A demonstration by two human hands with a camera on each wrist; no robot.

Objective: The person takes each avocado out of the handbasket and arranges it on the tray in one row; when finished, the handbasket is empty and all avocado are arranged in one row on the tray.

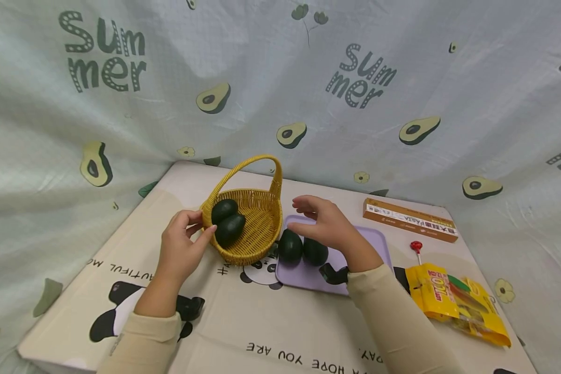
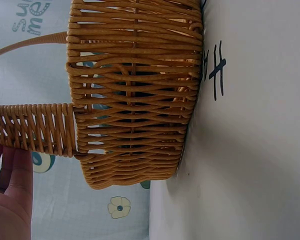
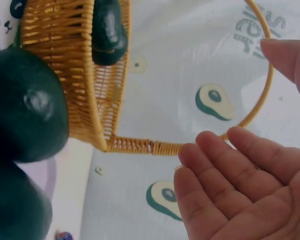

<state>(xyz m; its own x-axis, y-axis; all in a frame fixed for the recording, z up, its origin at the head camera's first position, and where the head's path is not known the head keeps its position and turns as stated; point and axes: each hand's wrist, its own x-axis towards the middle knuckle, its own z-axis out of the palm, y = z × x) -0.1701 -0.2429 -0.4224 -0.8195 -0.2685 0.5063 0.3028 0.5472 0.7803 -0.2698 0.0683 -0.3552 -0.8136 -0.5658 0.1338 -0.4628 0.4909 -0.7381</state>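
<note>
A yellow wicker basket (image 1: 257,228) with a tall arched handle stands on the table, two dark green avocados (image 1: 230,229) lying at its left side. My left hand (image 1: 183,244) pinches the base of the basket's handle (image 2: 35,129) between thumb and fingers. My right hand (image 1: 324,223) is held above a lilac tray (image 1: 374,244), fingers spread from the thumb and nothing in them. Beneath it, two more dark green avocados (image 1: 290,248) sit side by side on the tray. In the right wrist view the bare palm and fingers (image 3: 230,190) are apart from the avocados (image 3: 27,105).
Behind the tray to the right lies a long brown pasta box (image 1: 410,219). A red lollipop (image 1: 416,246) and a yellow snack bag (image 1: 458,301) lie at the right. Printed cloth (image 1: 262,62) hangs behind the table.
</note>
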